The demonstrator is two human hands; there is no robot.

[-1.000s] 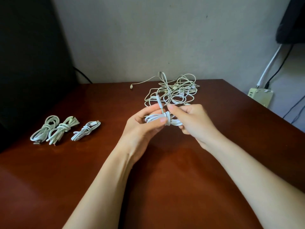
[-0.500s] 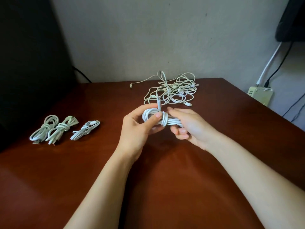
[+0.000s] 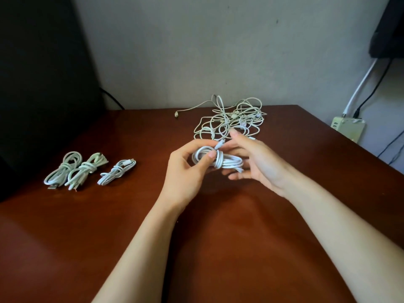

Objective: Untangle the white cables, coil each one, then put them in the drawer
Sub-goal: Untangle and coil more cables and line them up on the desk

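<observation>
L hand pinches coiled white cable above brown wooden worktop; R hand, fingers spread, cradles its other end.

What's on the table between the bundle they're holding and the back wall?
The tangled pile of white cables lies there, just behind the held coil, as the head view shows.

- Just one cam, worn on the person's head, wide-angle.
- It faces forward and down across the brown table to the wall behind it.
- Really close in: forearms enter from the bottom edge, left hand, right hand and coiled white cable dead centre.
</observation>
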